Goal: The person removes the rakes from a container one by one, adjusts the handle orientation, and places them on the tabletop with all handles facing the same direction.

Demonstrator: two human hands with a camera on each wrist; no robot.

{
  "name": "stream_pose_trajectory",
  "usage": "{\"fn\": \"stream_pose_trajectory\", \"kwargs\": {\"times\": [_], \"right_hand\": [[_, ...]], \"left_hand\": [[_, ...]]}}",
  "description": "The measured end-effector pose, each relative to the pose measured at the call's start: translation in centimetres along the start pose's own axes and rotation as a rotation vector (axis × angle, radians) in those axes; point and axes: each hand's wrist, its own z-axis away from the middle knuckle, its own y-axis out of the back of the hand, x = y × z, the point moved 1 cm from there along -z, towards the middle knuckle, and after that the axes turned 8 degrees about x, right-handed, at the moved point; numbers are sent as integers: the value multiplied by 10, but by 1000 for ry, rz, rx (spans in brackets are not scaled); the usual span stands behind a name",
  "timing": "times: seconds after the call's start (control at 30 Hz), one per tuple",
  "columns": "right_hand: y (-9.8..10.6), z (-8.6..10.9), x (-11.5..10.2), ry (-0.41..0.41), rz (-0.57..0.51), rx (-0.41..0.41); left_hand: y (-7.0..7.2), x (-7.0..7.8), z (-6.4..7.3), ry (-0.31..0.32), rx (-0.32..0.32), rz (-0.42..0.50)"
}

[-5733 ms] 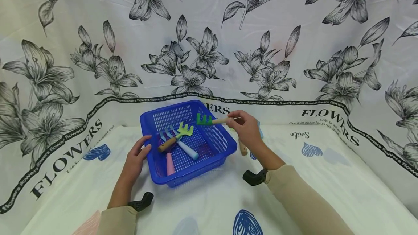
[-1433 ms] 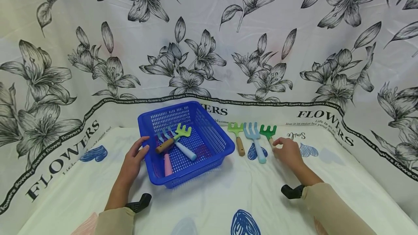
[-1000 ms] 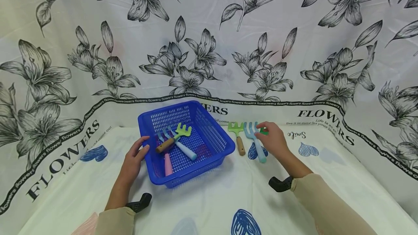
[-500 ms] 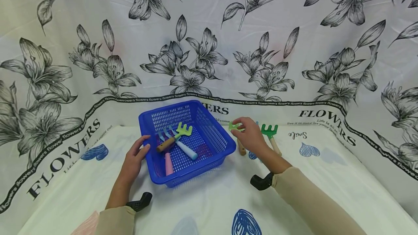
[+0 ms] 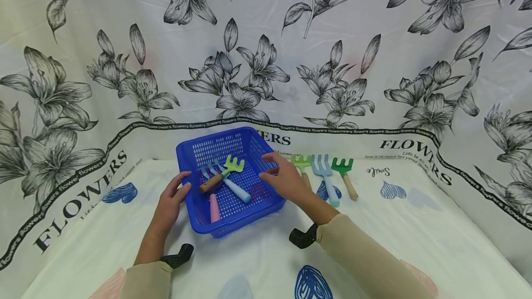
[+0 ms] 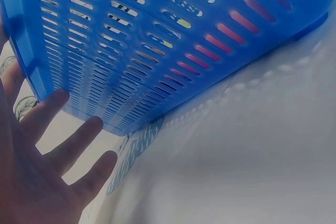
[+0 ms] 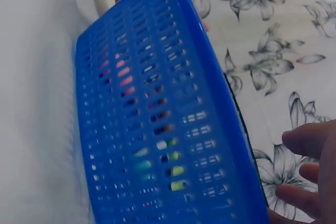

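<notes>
A blue plastic basket (image 5: 249, 213) holds a yellow-green hand rake (image 5: 214, 182) with a brown handle, a light blue hand rake (image 5: 238, 191) and a pink-handled tool (image 5: 214, 208) whose head is partly covered. At the left rim rests my left hand (image 5: 169, 204); in the left wrist view its fingers (image 6: 76, 142) are spread and fairly straight beside the basket wall. My right hand (image 5: 287, 180) hovers by the basket's right rim, holding nothing, with thumb and fingers apart. In the right wrist view, its fingers (image 7: 302, 198) are beyond the rim.
Right of the basket, side by side on the cloth (image 5: 257, 262), lie a light green rake (image 5: 302, 163) partly behind my right hand, a blue rake (image 5: 326, 176) and a dark green rake (image 5: 344, 175). A flower-printed curtain (image 5: 266, 59) stands behind.
My right hand held the dark green rake over the basket, laid it at the right end of the row, let go and moved left to the basket. My left hand stays at the rim.
</notes>
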Motion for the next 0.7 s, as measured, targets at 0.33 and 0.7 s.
{"fn": "stream_pose_trajectory", "kwargs": {"times": [0.33,0.7], "right_hand": [[-21,-10,-5,43,-73,-242],[-38,-28,-2,-52,22,-512]], "left_hand": [[2,22,9,23,-6,22],[-1,1,1,11,22,23]]}}
